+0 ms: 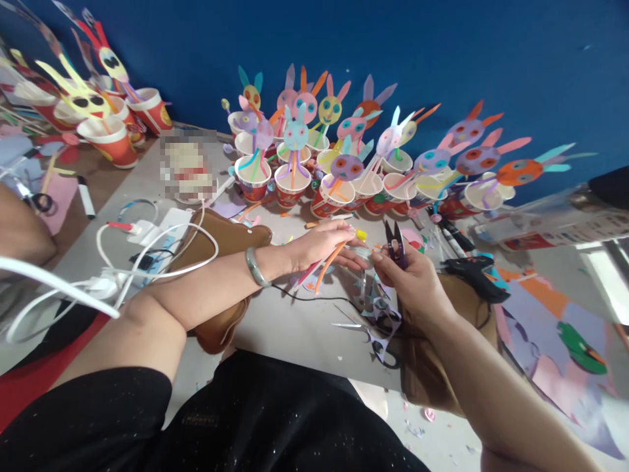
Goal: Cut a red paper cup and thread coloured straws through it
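Observation:
My left hand, with a jade-like bangle on the wrist, is closed on an orange paper strip and a pink-red one beside it. My right hand is wrapped around a pair of dark scissors, their short blades pointing up and a little apart. Between the two hands' fingertips is a small pale translucent piece, its kind unclear. On the table just below lie another pair of scissors and purple paper offcuts.
Paper cups with colourful paper rabbit heads line the blue wall. A power strip with looping white cables sits left, near another person's arm. A black glue gun lies right, near coloured paper sheets. Brown cushions flank me.

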A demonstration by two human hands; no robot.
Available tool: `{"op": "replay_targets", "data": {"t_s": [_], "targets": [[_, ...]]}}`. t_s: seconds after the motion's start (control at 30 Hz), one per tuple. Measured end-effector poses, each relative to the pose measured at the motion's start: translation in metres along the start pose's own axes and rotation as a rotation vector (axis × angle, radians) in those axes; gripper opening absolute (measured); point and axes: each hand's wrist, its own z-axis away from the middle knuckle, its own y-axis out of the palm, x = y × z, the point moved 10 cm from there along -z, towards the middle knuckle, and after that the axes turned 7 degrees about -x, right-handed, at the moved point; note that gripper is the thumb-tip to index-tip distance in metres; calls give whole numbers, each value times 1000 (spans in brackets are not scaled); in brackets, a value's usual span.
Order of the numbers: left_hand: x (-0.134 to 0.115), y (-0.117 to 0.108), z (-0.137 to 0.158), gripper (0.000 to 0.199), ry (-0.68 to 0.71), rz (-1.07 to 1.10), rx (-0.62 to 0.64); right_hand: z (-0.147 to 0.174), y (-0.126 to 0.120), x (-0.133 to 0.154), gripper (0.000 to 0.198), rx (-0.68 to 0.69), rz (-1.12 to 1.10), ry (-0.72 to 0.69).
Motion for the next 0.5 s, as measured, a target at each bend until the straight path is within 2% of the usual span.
{"op": "replay_targets", "data": {"t_s": [0.17,0.27,0.4,0.5], "targets": [[-2,-1,0,6,32,-6,-10,-1,0,-5,36,-49,-78,46],[-2,-1,-1,6,47,-19,-4,-4,0,-14,37,-70,-208,110],[-2,0,-3,7,69,-29,15,-5,4,-24,38,-42,-323,178],[-3,-2,-3,9,93,-36,1,-2,14,-28,35,38,-345,191]]}}
